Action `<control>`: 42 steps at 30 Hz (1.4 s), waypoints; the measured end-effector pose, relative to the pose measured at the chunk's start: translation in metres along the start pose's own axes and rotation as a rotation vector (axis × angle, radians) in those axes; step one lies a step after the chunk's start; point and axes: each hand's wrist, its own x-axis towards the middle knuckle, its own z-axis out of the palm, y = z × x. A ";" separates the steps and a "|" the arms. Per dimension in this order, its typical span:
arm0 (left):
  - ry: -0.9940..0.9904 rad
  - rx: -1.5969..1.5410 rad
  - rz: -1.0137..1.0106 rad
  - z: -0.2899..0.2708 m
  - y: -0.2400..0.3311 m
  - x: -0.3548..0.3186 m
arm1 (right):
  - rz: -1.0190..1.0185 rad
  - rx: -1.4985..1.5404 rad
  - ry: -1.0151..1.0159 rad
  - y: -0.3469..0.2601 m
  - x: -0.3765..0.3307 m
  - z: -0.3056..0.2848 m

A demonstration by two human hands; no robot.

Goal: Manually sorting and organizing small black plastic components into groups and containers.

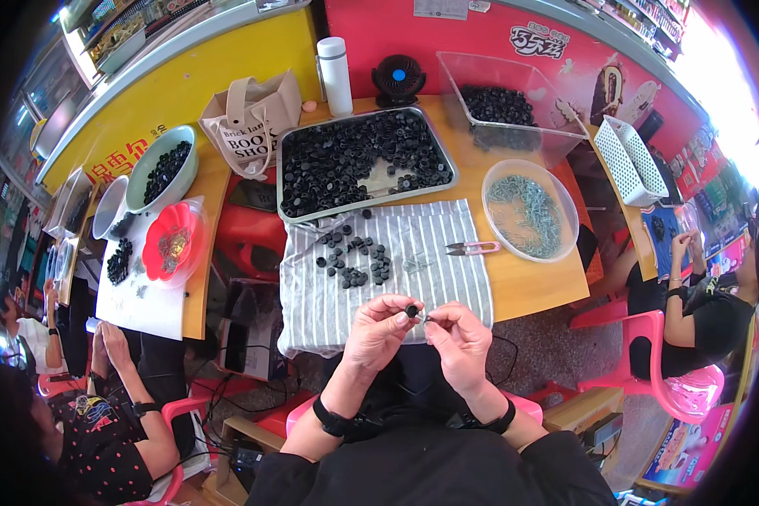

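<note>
In front of my body, over the near edge of a grey-and-white striped cloth (312,308), my two hands nearly meet. My left hand (377,334) pinches a small black round cap (411,311) between thumb and fingertips. Just beside it, my right hand (460,339) is closed in a pinch; what it grips is too small to name. A loose cluster of similar black caps (379,274) lies on the cloth. To their right are pink-handled snips (474,248). Beyond the cloth, a metal tray (384,180) is heaped with more black caps.
A round tub (569,198) of thin metal pieces stands right of the cloth. Behind it is a clear bin (557,135) with black parts. A fan (398,80), white bottle (335,78) and tote bag (257,118) line the back. Other people sit at tables on both sides.
</note>
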 end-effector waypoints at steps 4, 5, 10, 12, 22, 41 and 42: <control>0.016 -0.002 -0.012 -0.001 0.000 -0.001 | -0.126 -0.220 0.012 0.000 0.001 0.003; 0.001 0.002 -0.010 0.000 0.000 -0.001 | -0.155 -0.290 0.010 0.001 0.001 0.002; -0.009 0.038 -0.004 -0.004 0.000 -0.004 | -0.262 -0.490 -0.025 -0.005 0.001 0.009; -0.016 0.046 -0.004 -0.004 0.000 -0.004 | -0.319 -0.547 -0.009 -0.004 0.001 0.009; -0.016 0.079 0.023 -0.003 -0.001 -0.005 | -0.337 -0.595 -0.011 -0.003 0.001 0.010; -0.077 0.003 0.004 -0.004 -0.004 -0.005 | -0.531 -0.636 -0.044 0.003 0.003 0.006; -0.088 0.002 0.008 -0.003 -0.005 -0.005 | -0.543 -0.648 -0.050 0.003 0.003 0.006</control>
